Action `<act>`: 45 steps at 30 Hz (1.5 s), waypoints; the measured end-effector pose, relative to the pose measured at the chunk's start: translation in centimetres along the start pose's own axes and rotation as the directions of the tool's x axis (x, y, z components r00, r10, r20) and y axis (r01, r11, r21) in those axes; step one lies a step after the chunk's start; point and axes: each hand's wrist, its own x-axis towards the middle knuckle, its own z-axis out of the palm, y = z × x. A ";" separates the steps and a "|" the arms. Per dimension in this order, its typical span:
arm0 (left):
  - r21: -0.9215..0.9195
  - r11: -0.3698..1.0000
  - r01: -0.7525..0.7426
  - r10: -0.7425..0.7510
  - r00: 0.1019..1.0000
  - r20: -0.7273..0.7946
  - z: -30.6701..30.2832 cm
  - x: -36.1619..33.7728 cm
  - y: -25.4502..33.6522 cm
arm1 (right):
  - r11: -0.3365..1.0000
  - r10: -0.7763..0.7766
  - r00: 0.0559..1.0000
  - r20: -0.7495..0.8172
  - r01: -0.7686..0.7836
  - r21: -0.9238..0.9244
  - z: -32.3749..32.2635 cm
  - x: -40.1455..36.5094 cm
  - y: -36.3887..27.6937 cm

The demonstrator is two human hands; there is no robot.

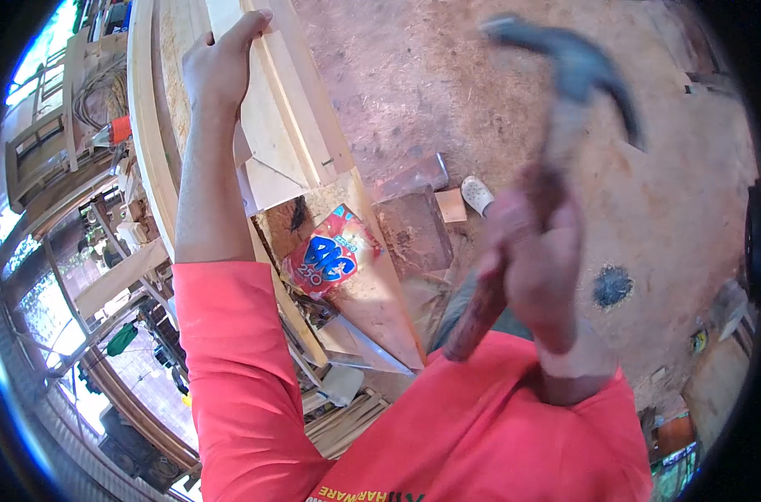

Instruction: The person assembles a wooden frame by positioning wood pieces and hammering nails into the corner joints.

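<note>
My right hand [535, 259] is wrapped round the handle of a claw hammer [569, 67], raised with its head up and away from the wood. The hammer and hand are slightly blurred by motion. At the top, my left hand [217, 71] grips a pale wooden board [272, 75], part of a long assembled piece of several strips. One finger or the thumb lies over the board; the other fingers are mostly hidden. Below the board, a red and blue plastic packet [334, 255] marked "BIG 250" lies on a wooden surface [380, 314].
Brown wooden blocks [410, 230] and a light shoe [477, 194] are on the reddish dirt floor [414, 84]. A dark ash-like patch [612, 286] marks the floor at right. Timber frames [41, 155] and a coil of wire [100, 92] stand at left.
</note>
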 end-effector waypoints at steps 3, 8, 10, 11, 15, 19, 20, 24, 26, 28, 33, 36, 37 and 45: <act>0.003 1.000 0.015 -0.015 1.000 0.003 0.0 0.1 0.4 | 0.968 0.075 0.987 -0.145 -0.037 0.250 0.6 -0.3 0.9; 0.007 1.000 0.007 -0.007 1.000 -0.019 0.1 -0.4 0.9 | 0.981 0.030 0.994 0.103 -0.010 -0.194 2.8 -0.7 -0.1; -0.004 1.000 -0.002 0.002 1.000 -0.003 -0.1 -0.3 0.5 | 0.992 0.024 0.996 0.080 -0.014 -0.128 2.6 -0.6 0.2; -0.012 1.000 -0.010 0.010 1.000 0.002 -0.2 -0.1 0.3 | 0.999 0.012 1.000 -0.015 -0.012 0.043 1.4 -0.1 0.5; -0.013 1.000 -0.005 0.005 1.000 0.000 -0.2 0.1 0.2 | 0.985 -0.057 0.996 -0.063 0.067 0.159 1.8 -0.5 3.2; 0.004 1.000 -0.013 0.013 1.000 0.007 -0.3 0.1 0.1 | 0.857 -0.346 0.914 0.211 0.399 -0.325 3.3 0.0 4.6; 0.011 1.000 -0.002 0.002 1.000 0.007 -0.3 0.2 0.0 | 0.873 -0.289 0.930 0.226 0.353 -0.336 3.2 0.0 4.1; 0.013 1.000 -0.007 0.007 0.999 0.036 -0.4 0.3 -0.5 | 0.938 0.072 0.997 -0.031 -0.058 0.341 2.2 -0.3 2.3; 0.001 1.000 -0.004 0.004 0.999 0.046 -0.4 0.2 -0.1 | 0.962 0.047 0.998 -0.050 -0.032 0.273 3.1 -0.9 3.9; -0.046 0.999 -0.023 0.024 0.999 0.028 -0.4 0.8 -0.8 | 1.000 -0.016 0.997 0.077 0.015 0.009 4.3 -1.3 5.3; -0.083 0.996 -0.012 0.013 1.000 0.016 0.0 0.3 -0.3 | 0.997 -0.070 0.997 0.034 0.068 0.048 3.1 -0.7 2.9; -0.082 0.997 -0.010 0.011 1.000 0.011 -0.1 0.4 -0.4 | 0.948 -0.074 0.984 -0.165 0.120 0.295 4.0 -1.2 3.0; -0.078 0.997 -0.018 0.018 1.000 0.005 -0.1 0.3 -0.2 | 0.918 -0.075 0.973 -0.220 0.154 0.366 4.7 -1.4 3.7; -0.111 0.993 -0.031 0.034 0.999 0.024 0.0 0.9 -1.2 | 0.964 -0.053 0.998 0.045 0.039 0.262 3.2 -1.0 3.0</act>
